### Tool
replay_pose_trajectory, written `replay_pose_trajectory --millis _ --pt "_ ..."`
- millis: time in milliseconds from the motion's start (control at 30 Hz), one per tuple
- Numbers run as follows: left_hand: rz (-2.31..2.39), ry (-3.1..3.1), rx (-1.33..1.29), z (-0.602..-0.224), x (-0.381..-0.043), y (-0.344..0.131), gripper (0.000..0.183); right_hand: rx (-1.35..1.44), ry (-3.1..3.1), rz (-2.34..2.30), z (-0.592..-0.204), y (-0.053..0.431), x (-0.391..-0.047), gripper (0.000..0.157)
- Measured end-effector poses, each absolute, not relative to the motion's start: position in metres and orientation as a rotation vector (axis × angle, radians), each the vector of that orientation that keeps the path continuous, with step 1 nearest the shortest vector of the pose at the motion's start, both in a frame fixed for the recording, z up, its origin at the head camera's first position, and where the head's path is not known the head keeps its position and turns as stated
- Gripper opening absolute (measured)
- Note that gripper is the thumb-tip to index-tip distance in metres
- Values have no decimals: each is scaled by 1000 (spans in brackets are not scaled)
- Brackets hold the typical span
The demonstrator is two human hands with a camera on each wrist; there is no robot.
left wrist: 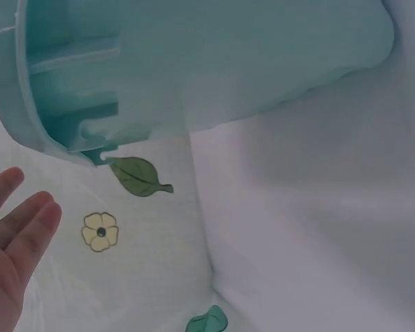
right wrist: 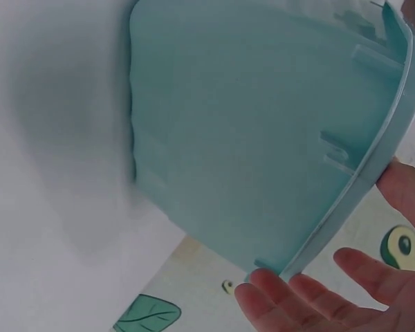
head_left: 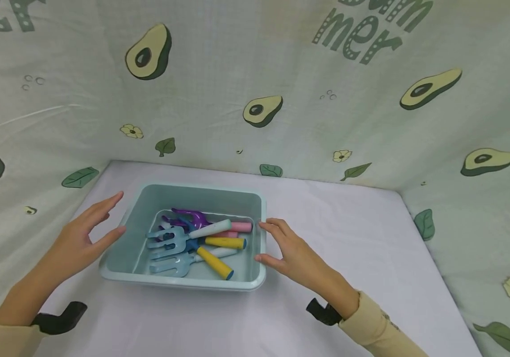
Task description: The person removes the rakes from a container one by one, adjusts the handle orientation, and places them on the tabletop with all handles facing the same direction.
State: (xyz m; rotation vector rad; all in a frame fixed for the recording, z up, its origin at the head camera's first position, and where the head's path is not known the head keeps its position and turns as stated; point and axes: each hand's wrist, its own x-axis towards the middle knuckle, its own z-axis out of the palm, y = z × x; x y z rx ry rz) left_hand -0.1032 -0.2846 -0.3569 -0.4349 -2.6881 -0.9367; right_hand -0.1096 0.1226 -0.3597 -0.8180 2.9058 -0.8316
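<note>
A light blue plastic tub (head_left: 201, 191) stands on the white-covered table with toy garden tools inside. Among them are blue hand forks (head_left: 172, 241) with pale handles, a purple hand fork (head_left: 198, 217), pink handles (head_left: 242, 227) and yellow handles (head_left: 215, 263). Off the tub's left side is my left hand (head_left: 78, 238), thumb and fingers spread and holding nothing. My right hand (head_left: 297, 255) is at the opposite end, its relaxed fingertips right at the rim. In the right wrist view, fingers (right wrist: 270, 294) and thumb reach the rim's edge from outside.
White cloth (head_left: 348, 238) covers the table to the right of the tub and in front of it. A hanging sheet printed with avocados (head_left: 262, 111) closes off the back and both sides. Black straps (head_left: 323, 312) sit on both wrists.
</note>
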Motion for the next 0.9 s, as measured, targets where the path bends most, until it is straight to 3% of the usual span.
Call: replay_pose_trajectory --millis 500,900 --pt "-1254 -2718 -307 -391 -104 -303 69 -873 2970 -698 -356 120 -112 71" --pt "-1253 -2796 -129 -412 -104 -306 60 -940 3010 -563 -341 112 -121 70"
